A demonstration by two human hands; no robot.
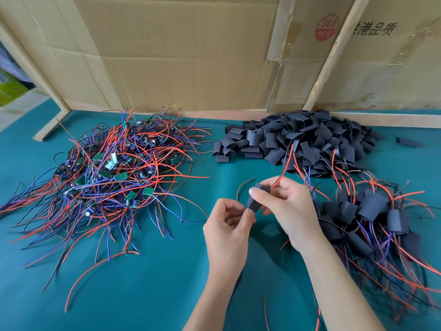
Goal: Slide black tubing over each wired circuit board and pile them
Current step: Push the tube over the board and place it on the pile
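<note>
A piece of black tubing (pixel 254 202) sits between both hands at the centre of the green cloth, with red and black wires sticking out of its far end. My left hand (pixel 229 223) pinches its lower end. My right hand (pixel 284 206) grips its upper part, thumb on top. The board inside it is hidden. At the left lies a tangled heap of bare wired circuit boards (pixel 112 173). Loose black tubing pieces (pixel 298 139) are heaped at the back right. Sleeved boards (pixel 372 218) are piled at the right.
Cardboard sheets (pixel 181 51) on wooden battens (pixel 329 60) wall off the back of the table. One stray tubing piece (pixel 408 142) lies at the far right. Green cloth (pixel 152 287) shows bare in the front middle. Long wires spread out from both piles.
</note>
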